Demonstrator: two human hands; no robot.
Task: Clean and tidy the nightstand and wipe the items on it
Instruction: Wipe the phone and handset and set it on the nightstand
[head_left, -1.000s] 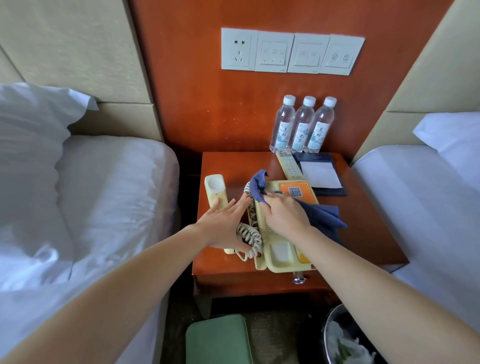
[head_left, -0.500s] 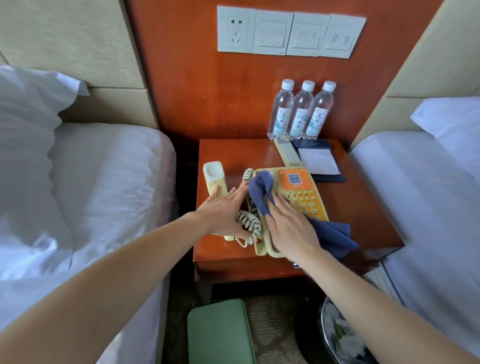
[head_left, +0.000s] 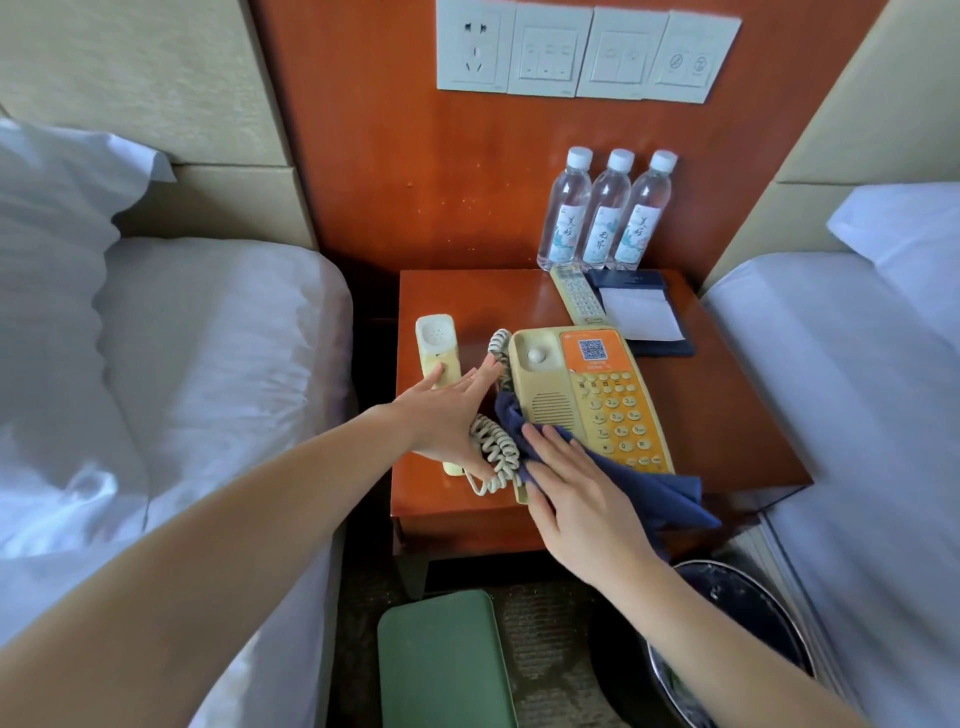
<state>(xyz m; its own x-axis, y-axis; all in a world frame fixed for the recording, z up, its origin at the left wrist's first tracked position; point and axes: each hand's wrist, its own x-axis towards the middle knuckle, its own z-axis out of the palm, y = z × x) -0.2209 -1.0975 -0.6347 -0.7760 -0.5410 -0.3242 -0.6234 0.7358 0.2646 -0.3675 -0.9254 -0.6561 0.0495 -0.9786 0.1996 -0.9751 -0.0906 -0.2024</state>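
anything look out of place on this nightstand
Yes: the handset lies off its cradle, flat on the nightstand left of the telephone base, under the left hand. Its coiled cord is bunched between them.

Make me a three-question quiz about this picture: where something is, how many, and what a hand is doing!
1. Where is the handset? A: in a drawer. B: on the nightstand, left of the phone. C: on the phone's cradle.
2. How many water bottles? A: three. B: two. C: five.
3. What is the right hand doing? A: making a fist. B: lifting a bottle. C: pressing the blue cloth flat.
Answers: B, it lies on the wood; A, three white caps show; C, it lies flat on the cloth.
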